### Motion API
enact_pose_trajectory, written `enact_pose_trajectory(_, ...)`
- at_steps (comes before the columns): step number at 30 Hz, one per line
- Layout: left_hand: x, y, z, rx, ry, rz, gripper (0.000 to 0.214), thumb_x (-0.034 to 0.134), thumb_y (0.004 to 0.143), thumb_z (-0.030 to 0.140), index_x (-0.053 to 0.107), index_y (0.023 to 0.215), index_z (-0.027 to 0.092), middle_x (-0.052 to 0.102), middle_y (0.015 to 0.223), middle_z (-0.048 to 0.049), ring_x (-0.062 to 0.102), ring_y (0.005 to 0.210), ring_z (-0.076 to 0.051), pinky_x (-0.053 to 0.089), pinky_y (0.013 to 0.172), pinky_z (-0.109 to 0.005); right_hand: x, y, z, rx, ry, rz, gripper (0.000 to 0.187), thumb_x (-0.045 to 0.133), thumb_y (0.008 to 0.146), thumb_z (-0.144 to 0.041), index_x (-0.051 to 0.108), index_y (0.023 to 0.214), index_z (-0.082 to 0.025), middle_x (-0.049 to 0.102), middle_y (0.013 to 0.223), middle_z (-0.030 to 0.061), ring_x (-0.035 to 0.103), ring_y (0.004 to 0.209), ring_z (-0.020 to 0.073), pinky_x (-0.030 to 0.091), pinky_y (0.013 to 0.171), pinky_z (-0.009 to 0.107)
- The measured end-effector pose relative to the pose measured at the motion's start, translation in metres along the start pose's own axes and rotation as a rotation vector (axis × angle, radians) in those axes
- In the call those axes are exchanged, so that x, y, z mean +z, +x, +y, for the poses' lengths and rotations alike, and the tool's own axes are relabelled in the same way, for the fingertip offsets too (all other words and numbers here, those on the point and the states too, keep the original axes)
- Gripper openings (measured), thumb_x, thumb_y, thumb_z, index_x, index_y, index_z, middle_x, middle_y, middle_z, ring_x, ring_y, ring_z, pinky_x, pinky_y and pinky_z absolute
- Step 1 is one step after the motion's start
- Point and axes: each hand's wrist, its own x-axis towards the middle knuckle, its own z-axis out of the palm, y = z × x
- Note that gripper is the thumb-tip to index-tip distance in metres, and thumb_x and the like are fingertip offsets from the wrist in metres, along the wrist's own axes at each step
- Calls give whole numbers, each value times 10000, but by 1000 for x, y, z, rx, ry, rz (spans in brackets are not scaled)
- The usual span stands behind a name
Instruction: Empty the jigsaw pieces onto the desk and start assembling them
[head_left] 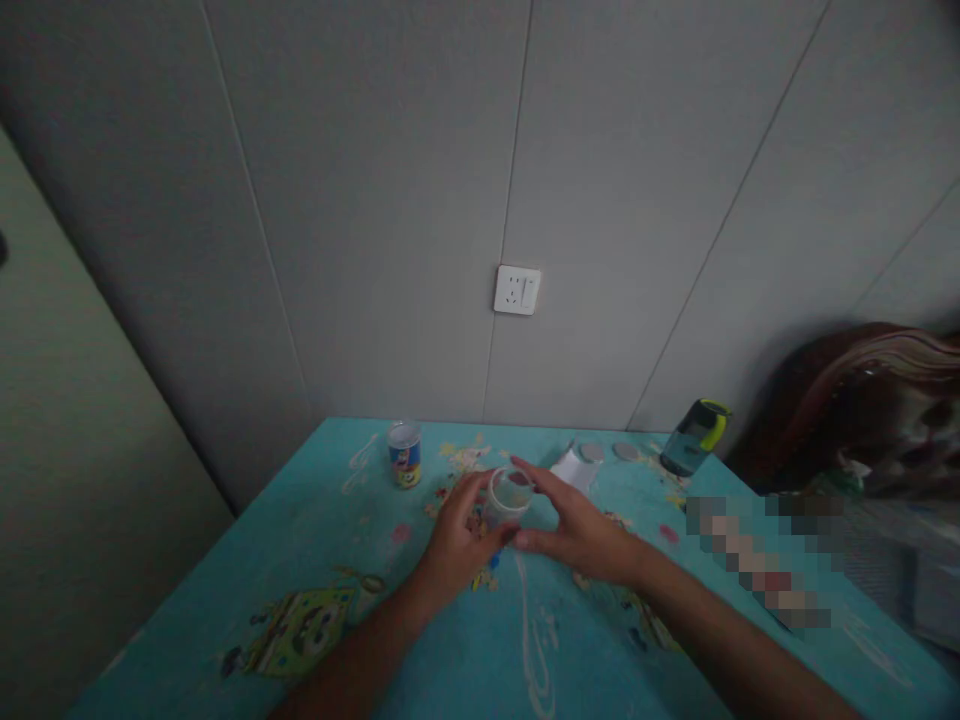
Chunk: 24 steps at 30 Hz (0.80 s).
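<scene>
A clear, open-topped jar stands upright between my two hands near the middle of the table. My left hand curls around the jar's left side, its thumb across the front. From the right, my right hand reaches round the jar with its index finger behind the rim and its thumb at the front. The jar seems to have little or nothing in it; its lower part is partly hidden by my fingers. Just beyond my right hand lies a crumpled white sheet or wrapper.
A blue and yellow printed can stands at the back left. Two round, pale lids lie by the wall. A dark bottle with a lime-green handle is at the back right. Cartoon prints cover the turquoise tablecloth. A blurred-out patch hides something at right.
</scene>
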Motion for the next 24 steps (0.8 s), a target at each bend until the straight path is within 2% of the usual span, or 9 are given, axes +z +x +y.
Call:
enact_pose_trajectory(3,-3,1,0,16,-6,-2,513,752,841,367,572,1310,264,630,1285,-81,598,1203,-265,472,1037,-403,16,6,-2,-24,-186,105,843,638,941,-479,178,1611,-255,380,1598,144,414,1441,274,373,1171,491)
enact_pose_trajectory(5,-6,3,-4,-43,-30,54,495,723,867,374,562,1319,251,631,1291,-87,610,1197,-262,479,1032,-401,14,7,17,75,-400,167,744,594,969,-458,256,1589,-224,426,1567,140,410,1439,262,359,1183,455)
enact_pose_trajectory(7,-8,6,-11,-95,-71,127,490,713,873,388,560,1316,246,630,1305,-89,629,1175,-258,494,1014,-396,6,6,43,224,-582,214,540,557,992,-409,449,1494,-241,498,1503,130,458,1394,270,359,1173,466)
enact_pose_trajectory(10,-9,9,-19,-133,-137,196,513,722,856,422,559,1309,246,625,1324,-89,647,1149,-255,522,966,-379,-2,6,78,348,-650,228,556,676,916,-319,521,1445,-246,445,1535,165,419,1410,361,330,1151,575)
enact_pose_trajectory(14,-9,9,-20,-142,-140,192,523,737,843,421,565,1301,235,630,1320,-98,641,1167,-259,521,976,-381,0,14,103,489,-658,233,697,762,852,-339,470,1482,-287,349,1588,185,454,1377,389,431,1065,552)
enact_pose_trajectory(16,-9,9,-18,-145,-136,180,533,743,838,418,560,1304,232,633,1313,-99,640,1170,-261,516,992,-388,0,18,112,537,-636,247,592,719,898,-346,505,1445,-268,394,1556,179,509,1327,346,474,1033,503)
enact_pose_trajectory(18,-10,8,-16,-145,-136,165,538,744,839,419,554,1305,229,638,1300,-98,647,1154,-260,520,987,-391,-6,16,122,579,-601,271,402,651,957,-336,581,1337,-222,530,1428,141,595,1201,279,523,977,467)
enact_pose_trajectory(20,-11,8,-17,-143,-138,149,544,738,848,417,541,1320,233,637,1297,-95,653,1140,-257,526,977,-390,-18,8,133,624,-549,301,331,613,986,-347,601,1275,-186,611,1298,105,643,1081,237,562,907,448)
enact_pose_trajectory(24,-12,9,-19,-138,-146,143,536,735,852,401,541,1321,228,631,1306,-95,634,1183,-257,506,1020,-400,-55,-27,153,691,-418,439,329,612,987,-348,601,1273,-185,614,1292,104,645,1074,235,564,902,445)
